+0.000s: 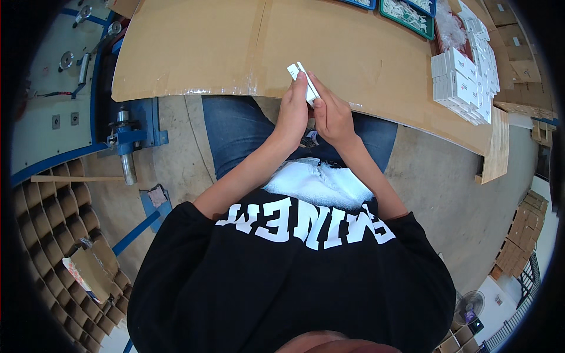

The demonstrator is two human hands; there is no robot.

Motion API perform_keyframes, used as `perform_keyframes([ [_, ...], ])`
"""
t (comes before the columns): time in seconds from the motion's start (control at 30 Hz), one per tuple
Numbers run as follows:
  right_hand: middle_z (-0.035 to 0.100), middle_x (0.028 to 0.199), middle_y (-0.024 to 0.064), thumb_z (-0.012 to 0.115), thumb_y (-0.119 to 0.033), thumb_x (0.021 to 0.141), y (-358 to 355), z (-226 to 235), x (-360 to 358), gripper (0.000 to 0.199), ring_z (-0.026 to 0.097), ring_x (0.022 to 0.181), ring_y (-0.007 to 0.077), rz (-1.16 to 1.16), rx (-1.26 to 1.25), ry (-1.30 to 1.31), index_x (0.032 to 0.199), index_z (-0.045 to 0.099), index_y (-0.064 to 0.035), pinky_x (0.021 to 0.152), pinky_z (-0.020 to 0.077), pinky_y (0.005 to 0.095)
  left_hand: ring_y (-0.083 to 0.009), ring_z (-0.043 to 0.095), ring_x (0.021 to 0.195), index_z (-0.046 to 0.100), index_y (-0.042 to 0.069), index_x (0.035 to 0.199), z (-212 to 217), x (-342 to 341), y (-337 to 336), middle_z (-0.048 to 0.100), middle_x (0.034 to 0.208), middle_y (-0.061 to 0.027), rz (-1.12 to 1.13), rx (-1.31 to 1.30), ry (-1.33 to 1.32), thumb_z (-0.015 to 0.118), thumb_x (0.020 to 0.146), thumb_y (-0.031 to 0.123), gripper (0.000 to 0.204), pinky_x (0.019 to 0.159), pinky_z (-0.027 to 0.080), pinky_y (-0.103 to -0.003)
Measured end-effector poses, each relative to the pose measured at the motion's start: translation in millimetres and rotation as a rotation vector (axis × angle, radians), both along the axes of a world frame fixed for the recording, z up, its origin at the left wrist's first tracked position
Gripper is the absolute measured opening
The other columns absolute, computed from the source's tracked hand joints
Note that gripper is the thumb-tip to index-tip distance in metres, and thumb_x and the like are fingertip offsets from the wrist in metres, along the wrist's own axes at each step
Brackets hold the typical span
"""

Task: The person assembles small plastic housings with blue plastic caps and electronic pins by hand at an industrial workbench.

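Both my hands hold a slim white carton [309, 93] just over the near edge of the cardboard-covered table [200, 47]. The carton is tilted, and its far end shows two white parts with a narrow gap between them; I cannot tell whether that is a flap or a second piece. My left hand [292, 113] grips its left side, thumb along the top. My right hand [335, 117] closes on the right side, its thumb near the carton's lower end. The fingers beneath are mostly hidden.
Stacked white cartons [462, 85] stand at the table's right. Behind them is clear plastic wrapping [452, 32]. A green tray [434, 30] with small white pieces sits at the far right, beside blue trays. Blue-framed machinery [126, 138] stands left, above a divided cardboard rack [50, 223].
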State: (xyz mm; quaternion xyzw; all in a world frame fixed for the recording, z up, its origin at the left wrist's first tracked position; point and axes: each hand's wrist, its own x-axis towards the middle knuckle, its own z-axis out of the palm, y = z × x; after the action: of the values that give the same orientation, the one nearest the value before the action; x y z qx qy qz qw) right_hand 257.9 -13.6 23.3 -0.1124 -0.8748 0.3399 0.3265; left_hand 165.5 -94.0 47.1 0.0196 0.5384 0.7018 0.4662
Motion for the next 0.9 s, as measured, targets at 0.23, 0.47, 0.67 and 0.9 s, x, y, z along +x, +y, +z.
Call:
perform_keyframes([
  [0.23,0.064,0.131,0.0255,0.038,-0.023,0.110,0.1,5.5,-1.1,0.045,0.069,0.109,0.0381,0.007,-0.054,0.002,0.142,0.053,0.0050,0.091,0.0540,0.0381,-0.0103,0.056,0.082,0.058,0.007,0.124,-1.1,-0.6,-0.3,0.060,0.094,-0.0009,0.006,0.033,-0.007,0.037,0.109,0.053,0.052,0.067,0.048,-0.028],
  [0.47,0.053,0.150,0.0183,0.040,-0.042,0.110,16.3,8.3,-5.8,0.054,0.058,0.129,0.0269,0.021,-0.511,0.169,0.140,0.055,0.0020,0.100,0.0504,0.0398,-0.0200,0.059,0.115,0.036,0.009,0.152,-3.5,-14.1,-1.0,0.057,0.129,-0.0115,-0.034,0.196,0.217,0.047,0.104,0.031,0.054,0.102,0.046,-0.036],
  [0.67,0.065,0.124,0.0089,0.042,-0.063,0.104,16.2,60.3,-6.6,0.070,0.064,0.109,0.0168,-0.010,-1.354,-0.170,0.137,0.058,-0.0032,0.088,0.0529,0.0338,-0.0312,0.041,0.143,0.012,0.007,0.162,0.1,-13.5,-10.5,0.036,0.155,-0.0206,-0.126,0.372,0.707,0.061,0.085,0.016,0.092,0.120,0.030,-0.041],
  [0.9,0.064,0.110,0.0033,0.058,-0.042,0.104,-8.2,68.3,-17.3,0.048,0.060,0.099,0.0111,0.002,-1.330,-0.006,0.130,0.059,-0.0024,0.086,0.0488,0.0269,-0.0434,0.047,0.127,0.041,-0.007,0.145,15.9,-20.2,-8.4,0.046,0.140,-0.0274,-0.016,0.235,1.364,0.064,0.086,0.040,0.079,0.109,0.037,-0.049],
])
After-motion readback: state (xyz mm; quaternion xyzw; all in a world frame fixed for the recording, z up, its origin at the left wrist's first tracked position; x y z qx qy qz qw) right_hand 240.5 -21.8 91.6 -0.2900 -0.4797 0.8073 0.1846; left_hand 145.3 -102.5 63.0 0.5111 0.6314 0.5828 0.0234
